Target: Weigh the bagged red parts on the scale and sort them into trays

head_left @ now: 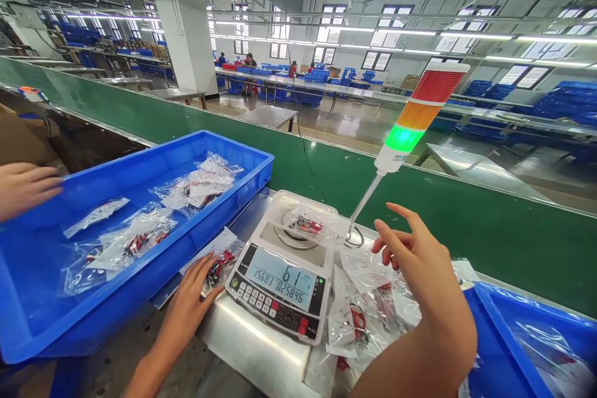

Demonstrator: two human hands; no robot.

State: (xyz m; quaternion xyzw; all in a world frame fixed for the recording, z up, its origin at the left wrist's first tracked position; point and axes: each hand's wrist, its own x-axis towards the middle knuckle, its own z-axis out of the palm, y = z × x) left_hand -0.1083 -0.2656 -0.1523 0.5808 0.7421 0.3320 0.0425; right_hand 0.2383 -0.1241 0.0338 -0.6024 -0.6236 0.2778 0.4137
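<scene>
A bagged set of red and black parts [310,227] lies on the round pan of a counting scale [280,286], whose display reads 61. My left hand [193,289] is at the scale's left side, its fingers and thumb around another clear plastic bag of red and black parts [224,264]. To the right of the pan, my right hand [413,255] is raised above a pile of similar bags [359,317]. Its fingers are apart, with nothing in them. A signal tower [403,137] behind the scale glows green.
At left, a large blue tray [242,149] holds several filled bags. A co-worker's blurred hand [28,191] hovers by its left rim. Another blue bin [494,317] stands at lower right. A green conveyor belt [336,165] runs behind everything.
</scene>
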